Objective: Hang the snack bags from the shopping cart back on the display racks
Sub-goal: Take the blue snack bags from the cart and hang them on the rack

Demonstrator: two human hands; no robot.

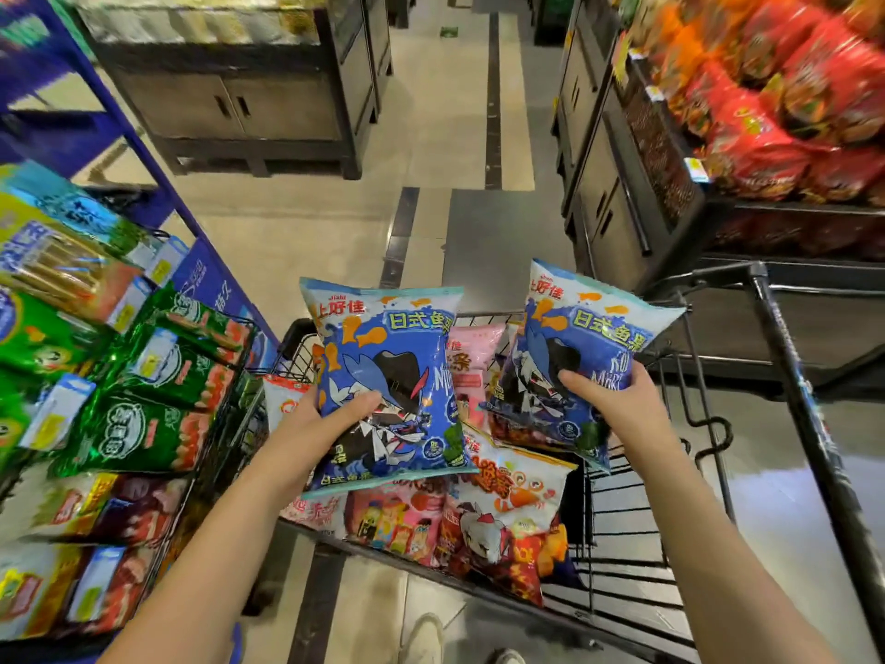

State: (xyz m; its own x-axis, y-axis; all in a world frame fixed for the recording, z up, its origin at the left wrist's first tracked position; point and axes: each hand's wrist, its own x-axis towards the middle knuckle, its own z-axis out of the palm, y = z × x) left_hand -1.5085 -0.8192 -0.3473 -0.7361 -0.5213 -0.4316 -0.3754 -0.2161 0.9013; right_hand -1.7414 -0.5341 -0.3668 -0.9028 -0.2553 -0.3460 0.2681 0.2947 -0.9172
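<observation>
Two blue snack bags with a cartoon figure are held up above the black wire shopping cart (632, 529). My left hand (325, 414) grips the lower left part of one blue bag (388, 371), thumb across its front. My right hand (618, 400) grips the lower right of the other blue bag (574, 357). Several more snack bags (483, 519), pink, white and red, lie in the cart under them. The display rack (210, 376) on the left holds green, red and yellow bags.
A dark shelf unit with red packets (776, 112) stands to the right of the cart. Another dark cabinet (239, 103) stands across the tiled aisle ahead. My shoes (426, 639) show at the bottom by the cart's near edge.
</observation>
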